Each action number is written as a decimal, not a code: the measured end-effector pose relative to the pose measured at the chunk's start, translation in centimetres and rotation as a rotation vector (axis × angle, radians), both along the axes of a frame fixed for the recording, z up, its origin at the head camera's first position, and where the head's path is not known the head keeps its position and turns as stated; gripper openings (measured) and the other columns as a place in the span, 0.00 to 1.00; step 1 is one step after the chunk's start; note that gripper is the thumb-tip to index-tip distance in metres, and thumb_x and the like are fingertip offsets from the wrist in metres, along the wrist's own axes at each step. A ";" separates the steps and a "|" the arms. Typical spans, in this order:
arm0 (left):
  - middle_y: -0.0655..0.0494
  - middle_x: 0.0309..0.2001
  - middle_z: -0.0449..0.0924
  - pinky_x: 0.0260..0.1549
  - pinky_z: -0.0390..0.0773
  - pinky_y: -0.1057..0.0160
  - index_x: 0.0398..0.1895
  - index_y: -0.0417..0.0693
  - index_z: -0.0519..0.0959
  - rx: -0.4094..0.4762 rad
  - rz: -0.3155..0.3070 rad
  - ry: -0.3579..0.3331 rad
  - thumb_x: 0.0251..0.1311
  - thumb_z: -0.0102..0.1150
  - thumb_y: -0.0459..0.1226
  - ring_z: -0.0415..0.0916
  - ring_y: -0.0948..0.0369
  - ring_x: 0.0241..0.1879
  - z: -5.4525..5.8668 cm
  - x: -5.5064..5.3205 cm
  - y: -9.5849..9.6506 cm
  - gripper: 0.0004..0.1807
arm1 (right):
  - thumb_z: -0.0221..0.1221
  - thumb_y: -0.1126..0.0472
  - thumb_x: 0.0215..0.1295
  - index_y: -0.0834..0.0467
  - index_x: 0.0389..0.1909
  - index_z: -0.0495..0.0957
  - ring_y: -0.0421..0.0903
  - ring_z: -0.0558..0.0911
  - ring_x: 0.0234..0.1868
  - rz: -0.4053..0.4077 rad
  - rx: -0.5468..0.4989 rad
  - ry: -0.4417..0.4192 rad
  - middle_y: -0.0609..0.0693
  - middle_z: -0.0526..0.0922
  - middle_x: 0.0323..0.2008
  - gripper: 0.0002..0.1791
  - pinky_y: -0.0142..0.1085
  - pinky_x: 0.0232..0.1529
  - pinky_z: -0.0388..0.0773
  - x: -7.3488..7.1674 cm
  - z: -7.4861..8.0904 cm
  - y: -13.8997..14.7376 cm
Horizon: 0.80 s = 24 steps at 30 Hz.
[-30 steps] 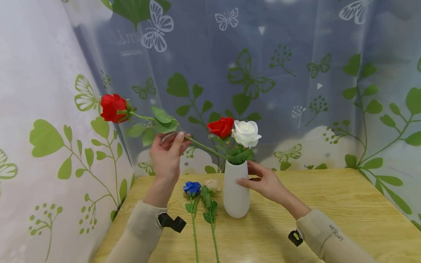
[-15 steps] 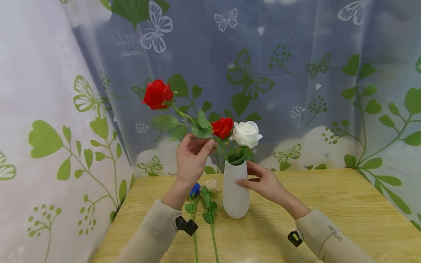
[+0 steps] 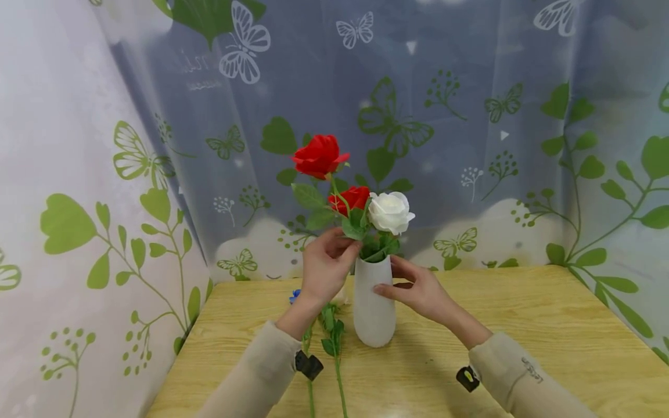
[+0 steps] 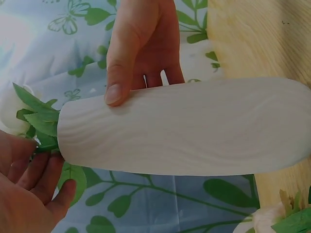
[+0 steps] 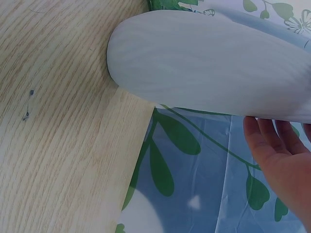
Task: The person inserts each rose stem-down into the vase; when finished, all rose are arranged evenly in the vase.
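Note:
A white ribbed vase [image 3: 374, 307] stands upright on the table. My right hand [image 3: 423, 288] holds it near the top, thumb in front and fingertips against its side in the right wrist view. With thumb and fingers, my left hand [image 3: 328, 270] pinches the green stem of a long red rose [image 3: 319, 157] right at the vase's mouth. The left wrist view shows that stem [image 4: 46, 148] between the fingertips at the rim; its lower end is hidden. A second red rose [image 3: 350, 200] and a white rose [image 3: 391, 213] stand in the vase, green leaves bunched at the opening.
On the wooden table [image 3: 496, 325], left of the vase, lie a blue rose [image 3: 295, 296] and a cream rose [image 3: 341, 298], both partly behind my left hand and arm. A patterned cloth [image 3: 449, 145] hangs behind the table and along its sides.
My left hand has moved right and down to the vase mouth with the long red rose, which has swung from nearly level to upright. My right hand stays on the vase.

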<state>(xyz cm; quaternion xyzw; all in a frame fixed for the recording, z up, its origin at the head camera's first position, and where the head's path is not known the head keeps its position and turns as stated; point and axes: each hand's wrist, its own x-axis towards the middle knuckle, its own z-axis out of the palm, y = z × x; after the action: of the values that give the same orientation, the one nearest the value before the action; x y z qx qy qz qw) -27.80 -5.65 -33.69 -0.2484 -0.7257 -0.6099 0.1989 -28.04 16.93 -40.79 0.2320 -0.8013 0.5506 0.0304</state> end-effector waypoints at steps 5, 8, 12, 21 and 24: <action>0.41 0.46 0.91 0.45 0.88 0.64 0.56 0.41 0.87 0.002 -0.001 0.019 0.72 0.64 0.33 0.90 0.48 0.45 -0.2 -0.2 -0.2 0.13 | 0.71 0.51 0.69 0.47 0.80 0.66 0.55 0.82 0.66 -0.011 0.017 0.009 0.53 0.80 0.67 0.41 0.44 0.61 0.86 0.0 0.1 -0.1; 0.42 0.46 0.91 0.36 0.85 0.68 0.54 0.41 0.88 0.007 0.005 0.020 0.73 0.64 0.34 0.89 0.53 0.41 -0.3 -0.3 -0.2 0.12 | 0.71 0.50 0.69 0.46 0.80 0.66 0.55 0.82 0.66 -0.016 0.027 0.010 0.52 0.80 0.67 0.40 0.43 0.60 0.86 0.1 0.1 -0.2; 0.42 0.41 0.92 0.27 0.80 0.69 0.50 0.41 0.90 -0.008 0.026 0.016 0.72 0.65 0.33 0.87 0.60 0.33 -0.4 -0.4 -0.2 0.10 | 0.71 0.50 0.69 0.43 0.79 0.67 0.55 0.82 0.66 -0.011 0.021 0.001 0.52 0.80 0.68 0.39 0.39 0.57 0.87 0.2 0.0 -0.2; 0.43 0.38 0.92 0.31 0.86 0.67 0.46 0.42 0.92 -0.097 0.053 -0.046 0.67 0.66 0.32 0.90 0.49 0.34 -0.4 0.1 -0.2 0.09 | 0.70 0.51 0.70 0.43 0.79 0.66 0.56 0.82 0.66 -0.005 0.014 0.002 0.52 0.80 0.68 0.39 0.36 0.54 0.87 0.2 -0.1 -0.2; 0.42 0.40 0.92 0.32 0.87 0.67 0.48 0.41 0.91 -0.114 0.040 -0.056 0.67 0.65 0.31 0.90 0.48 0.33 -0.4 0.0 -0.3 0.10 | 0.70 0.51 0.70 0.43 0.79 0.66 0.56 0.82 0.66 -0.003 0.014 0.008 0.52 0.80 0.68 0.39 0.35 0.55 0.87 0.2 0.0 -0.2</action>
<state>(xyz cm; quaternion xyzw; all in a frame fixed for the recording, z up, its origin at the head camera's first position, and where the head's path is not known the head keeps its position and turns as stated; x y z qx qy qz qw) -27.77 -5.94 -34.09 -0.2277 -0.7694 -0.5702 0.1761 -27.88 16.74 -40.82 0.2332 -0.8053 0.5440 0.0327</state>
